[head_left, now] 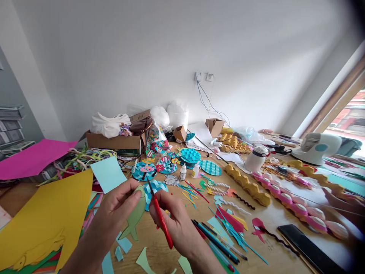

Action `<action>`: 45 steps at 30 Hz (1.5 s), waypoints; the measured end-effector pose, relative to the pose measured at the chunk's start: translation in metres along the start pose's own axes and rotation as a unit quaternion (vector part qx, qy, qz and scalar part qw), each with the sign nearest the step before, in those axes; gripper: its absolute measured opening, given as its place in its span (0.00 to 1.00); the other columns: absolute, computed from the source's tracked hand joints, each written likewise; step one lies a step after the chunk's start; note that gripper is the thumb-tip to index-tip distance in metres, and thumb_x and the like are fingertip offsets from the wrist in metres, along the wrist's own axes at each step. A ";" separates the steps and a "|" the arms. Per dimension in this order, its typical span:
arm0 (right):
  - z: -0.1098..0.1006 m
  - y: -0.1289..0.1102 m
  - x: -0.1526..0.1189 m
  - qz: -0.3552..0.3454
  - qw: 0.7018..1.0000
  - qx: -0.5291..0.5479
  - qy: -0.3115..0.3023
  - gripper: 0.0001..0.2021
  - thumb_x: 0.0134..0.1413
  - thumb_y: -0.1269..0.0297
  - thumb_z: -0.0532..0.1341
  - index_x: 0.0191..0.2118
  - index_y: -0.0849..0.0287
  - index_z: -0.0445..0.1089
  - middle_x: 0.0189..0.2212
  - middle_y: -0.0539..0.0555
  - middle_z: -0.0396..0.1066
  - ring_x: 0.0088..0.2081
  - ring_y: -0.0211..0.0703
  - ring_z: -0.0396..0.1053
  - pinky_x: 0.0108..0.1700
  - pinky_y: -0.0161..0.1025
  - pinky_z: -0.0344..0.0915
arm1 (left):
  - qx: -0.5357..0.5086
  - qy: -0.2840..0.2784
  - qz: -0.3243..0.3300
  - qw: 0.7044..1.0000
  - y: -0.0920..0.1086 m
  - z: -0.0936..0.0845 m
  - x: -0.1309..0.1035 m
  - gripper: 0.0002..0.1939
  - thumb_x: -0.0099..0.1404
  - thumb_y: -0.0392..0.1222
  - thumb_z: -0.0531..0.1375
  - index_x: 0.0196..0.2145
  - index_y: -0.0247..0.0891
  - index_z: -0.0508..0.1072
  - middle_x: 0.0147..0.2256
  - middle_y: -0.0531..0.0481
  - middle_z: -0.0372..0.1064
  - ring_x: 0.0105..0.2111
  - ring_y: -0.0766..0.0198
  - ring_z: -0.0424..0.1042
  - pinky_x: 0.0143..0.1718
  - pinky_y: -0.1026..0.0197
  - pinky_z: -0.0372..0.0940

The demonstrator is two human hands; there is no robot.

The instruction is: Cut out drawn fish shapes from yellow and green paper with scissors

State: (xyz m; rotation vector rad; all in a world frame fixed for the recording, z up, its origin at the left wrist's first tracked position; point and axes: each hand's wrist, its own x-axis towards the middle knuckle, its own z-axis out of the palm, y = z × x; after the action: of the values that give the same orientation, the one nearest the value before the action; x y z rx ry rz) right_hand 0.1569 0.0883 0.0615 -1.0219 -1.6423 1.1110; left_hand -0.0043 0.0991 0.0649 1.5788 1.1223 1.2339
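My left hand (121,203) pinches a green paper fish (136,215) near its upper end, with the forked tail hanging downward. In my right hand (178,219) are red-handled scissors (163,220), their dark blades pointing up and away, close to the fish's right edge. Whether the blades touch the paper I cannot tell. Below my hands, a curved green paper scrap (145,260) and small light blue scraps (124,244) lie on the wooden table. Just beyond the scissors is a blue wavy paper disc (156,188), partly hidden.
Yellow card (48,213) and pink card (37,160) lie on the left. Two glue bottles (183,172) stand mid-table beside decorated discs. Pens (218,243), a black phone (308,247) and painted egg-carton strips (248,184) are on the right. A cardboard box (114,144) sits by the wall.
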 end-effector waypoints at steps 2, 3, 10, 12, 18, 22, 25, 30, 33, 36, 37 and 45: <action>0.002 0.000 0.000 0.003 1.000 -0.006 -0.010 0.14 0.53 0.55 0.53 0.22 0.56 0.56 0.18 0.46 0.54 0.23 0.37 0.51 0.25 0.35 0.48 | -0.018 0.006 -0.013 1.000 0.000 -0.002 -0.001 0.13 0.64 0.49 0.57 0.24 0.42 0.66 0.22 0.59 0.55 0.23 0.66 0.55 0.24 0.68 0.56; 0.003 0.000 0.000 0.005 1.000 -0.008 -0.013 0.14 0.53 0.55 0.53 0.22 0.56 0.56 0.18 0.46 0.54 0.23 0.37 0.51 0.24 0.35 0.47 | -0.026 0.008 -0.018 0.999 0.000 -0.003 -0.001 0.13 0.64 0.49 0.57 0.24 0.41 0.65 0.22 0.59 0.55 0.24 0.66 0.55 0.24 0.68 0.56; 0.005 0.000 -0.003 0.016 0.999 -0.015 -0.044 0.15 0.53 0.53 0.55 0.23 0.56 0.56 0.18 0.46 0.54 0.22 0.37 0.50 0.24 0.35 0.47 | -0.058 0.007 -0.038 0.998 0.002 -0.002 0.001 0.14 0.62 0.49 0.57 0.23 0.40 0.65 0.21 0.59 0.53 0.22 0.67 0.53 0.22 0.68 0.54; 0.004 -0.001 -0.003 0.016 0.999 -0.014 -0.048 0.15 0.54 0.53 0.55 0.23 0.56 0.56 0.18 0.46 0.54 0.23 0.37 0.50 0.24 0.35 0.47 | -0.056 0.007 -0.043 0.997 0.004 -0.002 0.001 0.14 0.62 0.49 0.57 0.23 0.40 0.65 0.20 0.59 0.53 0.22 0.68 0.52 0.22 0.68 0.54; 0.004 0.000 -0.003 0.014 0.998 -0.004 -0.055 0.17 0.55 0.52 0.55 0.22 0.57 0.56 0.18 0.46 0.53 0.23 0.36 0.50 0.24 0.34 0.47 | -0.051 0.018 -0.039 0.998 0.009 -0.001 -0.002 0.13 0.62 0.48 0.56 0.23 0.40 0.65 0.21 0.59 0.54 0.23 0.67 0.53 0.23 0.68 0.54; 0.004 0.000 -0.003 0.012 0.998 0.000 -0.054 0.17 0.55 0.52 0.56 0.22 0.57 0.56 0.18 0.45 0.53 0.22 0.36 0.50 0.24 0.34 0.47 | -0.049 0.016 -0.040 0.998 0.007 -0.002 -0.002 0.13 0.62 0.48 0.57 0.24 0.40 0.65 0.21 0.60 0.54 0.22 0.68 0.53 0.22 0.68 0.54; 0.004 0.001 -0.004 0.012 0.998 0.005 -0.053 0.17 0.55 0.53 0.56 0.23 0.57 0.57 0.18 0.45 0.53 0.22 0.35 0.50 0.23 0.34 0.46 | -0.054 0.006 -0.049 0.997 0.004 -0.003 -0.001 0.13 0.63 0.49 0.56 0.24 0.41 0.64 0.21 0.60 0.53 0.22 0.68 0.52 0.22 0.69 0.54; 0.005 0.005 -0.004 0.012 0.999 0.005 -0.048 0.14 0.55 0.59 0.56 0.23 0.58 0.57 0.18 0.44 0.52 0.21 0.34 0.49 0.22 0.33 0.45 | -0.051 0.001 -0.046 0.998 -0.001 -0.005 -0.002 0.13 0.63 0.49 0.57 0.25 0.41 0.64 0.22 0.60 0.53 0.24 0.67 0.53 0.24 0.68 0.55; 0.005 0.007 -0.004 0.016 0.999 0.000 -0.045 0.12 0.55 0.62 0.57 0.22 0.58 0.58 0.17 0.44 0.52 0.22 0.34 0.48 0.22 0.32 0.45 | -0.048 0.002 -0.043 0.998 -0.001 -0.005 -0.001 0.13 0.64 0.49 0.56 0.25 0.41 0.65 0.22 0.59 0.54 0.24 0.67 0.54 0.25 0.68 0.55; 0.004 0.006 -0.004 0.018 0.999 -0.001 -0.043 0.12 0.54 0.63 0.57 0.23 0.58 0.58 0.18 0.44 0.53 0.22 0.34 0.49 0.22 0.32 0.45 | -0.044 0.001 -0.035 0.998 0.000 -0.005 -0.001 0.12 0.64 0.48 0.56 0.25 0.41 0.65 0.23 0.59 0.55 0.25 0.67 0.54 0.26 0.68 0.56; 0.004 0.005 -0.005 0.019 0.999 -0.001 -0.044 0.12 0.54 0.62 0.57 0.23 0.58 0.58 0.18 0.44 0.53 0.22 0.34 0.49 0.22 0.32 0.45 | -0.044 0.001 -0.034 0.998 0.001 -0.005 0.000 0.12 0.64 0.48 0.56 0.25 0.41 0.65 0.23 0.59 0.55 0.25 0.67 0.55 0.26 0.68 0.56; 0.004 0.003 -0.006 0.022 0.998 0.015 -0.049 0.13 0.55 0.60 0.56 0.22 0.58 0.58 0.17 0.44 0.53 0.21 0.34 0.49 0.21 0.32 0.46 | -0.054 0.018 -0.034 0.998 0.002 -0.003 -0.003 0.12 0.62 0.47 0.57 0.24 0.41 0.65 0.22 0.59 0.54 0.23 0.67 0.55 0.23 0.69 0.56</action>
State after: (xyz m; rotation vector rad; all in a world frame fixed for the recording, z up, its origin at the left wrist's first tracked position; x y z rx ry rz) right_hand 0.1553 0.0831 0.0562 -1.0010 -1.6822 1.2291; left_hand -0.0069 0.0961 0.0665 1.4319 1.1045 1.2613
